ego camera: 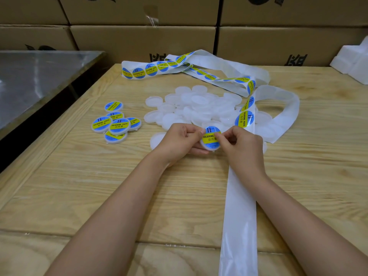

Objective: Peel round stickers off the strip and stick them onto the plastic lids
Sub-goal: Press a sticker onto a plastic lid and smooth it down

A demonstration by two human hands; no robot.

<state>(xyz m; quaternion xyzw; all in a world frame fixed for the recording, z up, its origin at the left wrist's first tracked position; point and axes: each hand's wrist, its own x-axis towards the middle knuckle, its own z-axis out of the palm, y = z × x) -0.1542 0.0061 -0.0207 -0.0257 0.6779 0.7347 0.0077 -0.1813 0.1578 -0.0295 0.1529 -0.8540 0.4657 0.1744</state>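
My left hand (180,139) grips a white plastic lid (209,147) from its left side, just above the wooden table (99,186). A round blue and yellow sticker (211,137) covers the lid's top. My right hand (242,144) pinches the sticker's right edge with thumb and forefinger. The sticker strip (244,116) runs from under my right forearm up the table and loops at the back, with several stickers on it. A heap of bare white lids (195,108) lies just beyond my hands. Several stickered lids (116,122) are stacked loosely to the left.
The bare backing of the strip (239,216) trails toward the table's near edge. Cardboard boxes (143,40) stand stacked behind the table. A metal-topped table (35,76) adjoins at the left. White foam pieces (354,62) sit at the back right.
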